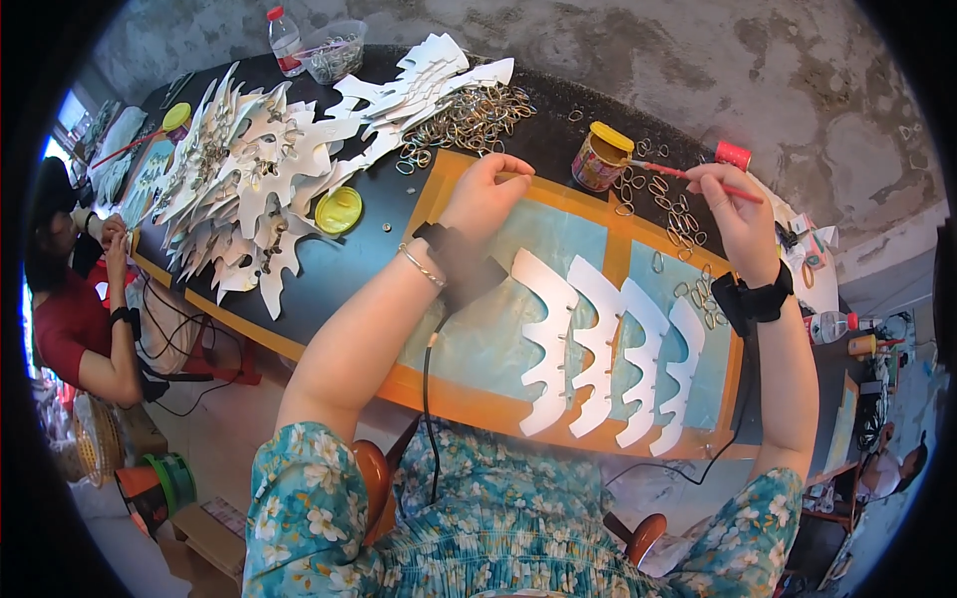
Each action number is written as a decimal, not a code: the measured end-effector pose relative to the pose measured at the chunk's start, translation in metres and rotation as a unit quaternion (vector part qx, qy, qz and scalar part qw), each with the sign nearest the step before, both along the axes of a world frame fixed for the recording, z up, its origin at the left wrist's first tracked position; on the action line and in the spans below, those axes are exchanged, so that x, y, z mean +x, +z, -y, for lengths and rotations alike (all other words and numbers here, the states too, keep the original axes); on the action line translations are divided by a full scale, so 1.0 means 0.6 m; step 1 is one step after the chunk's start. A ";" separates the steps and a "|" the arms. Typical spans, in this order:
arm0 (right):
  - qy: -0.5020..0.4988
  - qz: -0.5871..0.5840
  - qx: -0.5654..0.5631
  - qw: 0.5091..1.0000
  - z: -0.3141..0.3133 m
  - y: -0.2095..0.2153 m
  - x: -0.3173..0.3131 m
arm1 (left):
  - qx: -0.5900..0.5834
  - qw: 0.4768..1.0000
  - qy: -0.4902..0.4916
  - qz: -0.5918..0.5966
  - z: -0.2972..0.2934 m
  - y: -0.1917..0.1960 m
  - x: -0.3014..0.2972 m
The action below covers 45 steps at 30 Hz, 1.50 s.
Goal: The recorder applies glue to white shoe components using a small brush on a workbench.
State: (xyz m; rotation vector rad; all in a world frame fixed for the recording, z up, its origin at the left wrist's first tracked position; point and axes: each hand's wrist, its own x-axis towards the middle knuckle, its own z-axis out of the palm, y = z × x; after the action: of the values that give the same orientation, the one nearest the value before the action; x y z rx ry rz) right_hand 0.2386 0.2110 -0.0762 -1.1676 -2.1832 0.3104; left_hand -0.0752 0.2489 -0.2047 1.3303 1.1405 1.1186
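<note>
My right hand (736,209) grips a thin red-handled brush (670,171), its tip at the rim of a small open can (599,164) with a yellow lip. My left hand (486,194) is above the far edge of the board, fingers curled together, nothing visible in them. Between my arms, several white scalloped pieces (546,339) lie side by side on a pale blue board (469,324) edged with orange tape. Several metal rings (678,217) are scattered right of the can, some on the board.
A heap of jagged white pieces (254,169) stands at the left, by a yellow lid (339,210). Behind are piled metal rings (478,118), a plastic tub (332,55) and a bottle (285,45). A red spool (733,154) stands far right. Another person (85,309) works at left.
</note>
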 end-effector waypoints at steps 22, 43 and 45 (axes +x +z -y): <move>-0.191 -0.322 -0.123 0.919 -0.067 -0.056 0.000 | 0.002 1.000 -0.004 -0.001 -0.002 -0.005 -0.002; -0.145 -0.227 -0.075 0.960 -0.082 -0.032 -0.019 | -0.001 1.000 -0.008 -0.002 -0.005 -0.007 -0.001; -0.175 -0.238 -0.077 0.952 -0.075 -0.030 -0.017 | -0.001 1.000 -0.008 -0.004 -0.005 -0.004 0.000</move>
State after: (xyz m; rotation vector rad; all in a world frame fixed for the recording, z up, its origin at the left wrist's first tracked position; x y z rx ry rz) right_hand 0.2284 0.2559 -0.0943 -1.3731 -1.5259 0.5511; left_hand -0.0752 0.2517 -0.2071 1.3409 1.1347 1.1024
